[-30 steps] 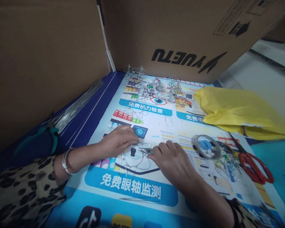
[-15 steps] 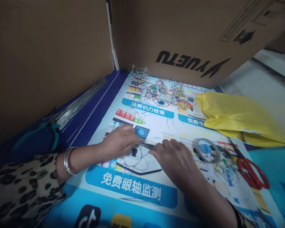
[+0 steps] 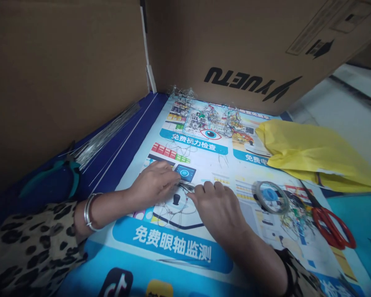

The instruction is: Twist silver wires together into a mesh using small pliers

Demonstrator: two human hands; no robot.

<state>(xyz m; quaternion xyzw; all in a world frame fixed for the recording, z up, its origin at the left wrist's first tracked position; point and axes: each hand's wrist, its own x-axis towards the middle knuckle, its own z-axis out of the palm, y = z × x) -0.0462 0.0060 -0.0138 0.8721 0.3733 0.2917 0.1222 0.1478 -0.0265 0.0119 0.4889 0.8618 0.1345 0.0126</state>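
Note:
My left hand is closed in a pinch on thin wire above the printed sheet. My right hand is wrapped round small needle-nose pliers; only the slim grey jaws show, the handles being hidden in the palm. Those jaws point left, close to my left fingertips, and look slightly parted. A loose loop of fine wire with tiny beads hangs below, between the two hands. Exactly where the jaws meet the wire is too small to tell.
Tangled wire pieces lie at the back. Straight wires and teal-handled pliers lie left. On the right are a tape roll, red scissors and a yellow bag. Cardboard walls the back.
The pliers and my right hand have shifted slightly left, nearer my left fingertips, and the jaws look more parted. My left hand stays nearly in place, still pinching.

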